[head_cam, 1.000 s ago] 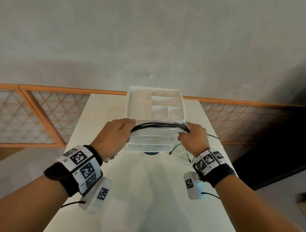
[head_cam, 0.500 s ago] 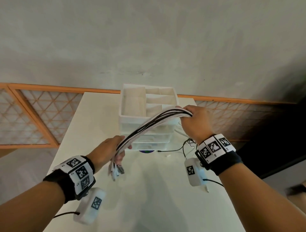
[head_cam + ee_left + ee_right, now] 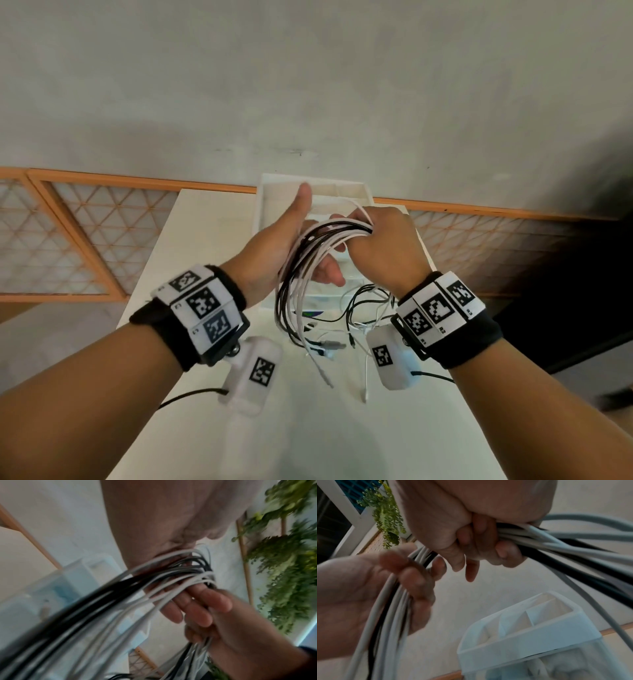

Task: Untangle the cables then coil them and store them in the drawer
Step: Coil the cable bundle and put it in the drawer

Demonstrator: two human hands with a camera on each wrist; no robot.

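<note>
Cables [image 3: 310, 270] held above surface [image 3: 308, 428], drawer unit [image 3: 356, 197] at 12 o'clock | right hand [image 3: 383, 246] fisted round bundle | left hand [image 3: 274, 246] cradling loop, fingers relaxed | limp, light, springy; best gripped mid-bundle

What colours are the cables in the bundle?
Black and white cables, mixed together; clearest in the head view.

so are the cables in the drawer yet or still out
Still out. The cables hang as one loose bundle between the left hand and right hand, above the table, in front of the drawer unit.
</note>
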